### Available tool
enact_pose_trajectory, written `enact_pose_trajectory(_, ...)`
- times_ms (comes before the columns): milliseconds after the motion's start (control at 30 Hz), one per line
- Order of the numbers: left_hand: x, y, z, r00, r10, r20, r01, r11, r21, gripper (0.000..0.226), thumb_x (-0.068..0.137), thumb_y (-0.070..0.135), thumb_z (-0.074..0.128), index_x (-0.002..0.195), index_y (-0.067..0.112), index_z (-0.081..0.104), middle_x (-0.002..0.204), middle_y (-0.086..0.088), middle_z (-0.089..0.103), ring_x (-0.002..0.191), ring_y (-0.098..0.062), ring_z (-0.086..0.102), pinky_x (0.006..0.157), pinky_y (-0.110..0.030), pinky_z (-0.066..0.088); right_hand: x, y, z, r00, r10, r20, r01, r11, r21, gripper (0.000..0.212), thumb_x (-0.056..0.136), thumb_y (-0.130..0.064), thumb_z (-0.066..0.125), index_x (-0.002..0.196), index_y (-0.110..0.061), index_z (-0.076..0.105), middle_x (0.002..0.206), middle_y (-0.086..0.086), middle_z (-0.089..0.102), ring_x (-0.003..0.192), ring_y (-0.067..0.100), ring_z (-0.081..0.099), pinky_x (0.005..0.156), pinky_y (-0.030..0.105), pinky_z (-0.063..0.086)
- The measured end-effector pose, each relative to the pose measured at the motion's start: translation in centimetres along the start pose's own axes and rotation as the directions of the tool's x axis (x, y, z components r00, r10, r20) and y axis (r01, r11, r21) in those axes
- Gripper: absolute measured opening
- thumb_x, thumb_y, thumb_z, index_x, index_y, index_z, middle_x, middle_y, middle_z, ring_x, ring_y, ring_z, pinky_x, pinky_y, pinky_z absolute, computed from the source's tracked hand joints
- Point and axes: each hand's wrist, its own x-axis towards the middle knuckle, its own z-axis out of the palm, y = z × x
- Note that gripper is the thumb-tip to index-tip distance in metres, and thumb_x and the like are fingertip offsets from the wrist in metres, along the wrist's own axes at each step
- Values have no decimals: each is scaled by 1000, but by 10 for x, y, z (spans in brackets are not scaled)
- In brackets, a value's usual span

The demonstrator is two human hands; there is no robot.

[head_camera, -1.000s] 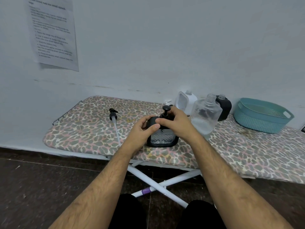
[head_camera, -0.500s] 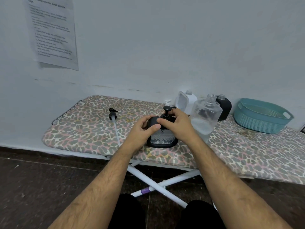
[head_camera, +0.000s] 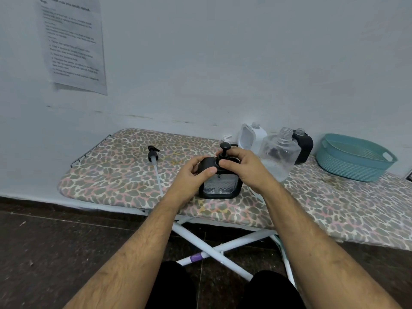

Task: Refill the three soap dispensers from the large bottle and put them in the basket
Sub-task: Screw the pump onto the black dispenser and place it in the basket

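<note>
A black soap dispenser point(head_camera: 220, 186) with a clear patterned window stands upright near the front edge of the ironing board point(head_camera: 124, 175). My left hand point(head_camera: 192, 178) grips its left shoulder. My right hand point(head_camera: 245, 169) pinches the black pump cap point(head_camera: 225, 148) at its neck. Just right of it stands the large clear bottle point(head_camera: 279, 156), uncapped, with a little liquid at the bottom. Behind are a white dispenser point(head_camera: 252, 137) and another black dispenser point(head_camera: 304, 146), both without pumps. The teal basket point(head_camera: 354, 157) sits at the far right.
A loose black pump with a long clear tube point(head_camera: 155, 166) lies on the board to the left. A printed sheet point(head_camera: 73, 43) hangs on the wall. A wire rack edge point(head_camera: 89, 150) marks the board's left end. White crossed legs point(head_camera: 214, 248) stand below.
My right hand's fingers have shifted around the pump cap at the dispenser's neck, showing more of the pump head. The dispenser and the left hand stay in place.
</note>
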Motion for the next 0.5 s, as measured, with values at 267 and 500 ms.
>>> enact_pose_trajectory(267, 0, 1, 1, 1000, -4, -24, 5, 999, 37, 38, 90, 25, 69, 126, 21, 58, 114, -1, 68, 95, -1, 68, 73, -14, 52, -9, 3, 21, 970, -126, -208, 57, 949, -309, 29, 92, -23, 69, 117, -9, 68, 115, 5, 56, 108, 18, 58, 95, 28, 44)
enact_pose_trajectory(500, -1, -1, 2, 999, 8, -41, -6, 998, 58, 42, 90, 27, 70, 129, 19, 58, 118, -2, 67, 103, -8, 66, 77, -15, 52, -13, 0, 34, 933, -175, -314, 25, 903, -428, 26, 92, -26, 67, 113, -10, 67, 105, -2, 50, 103, 18, 53, 88, 28, 40)
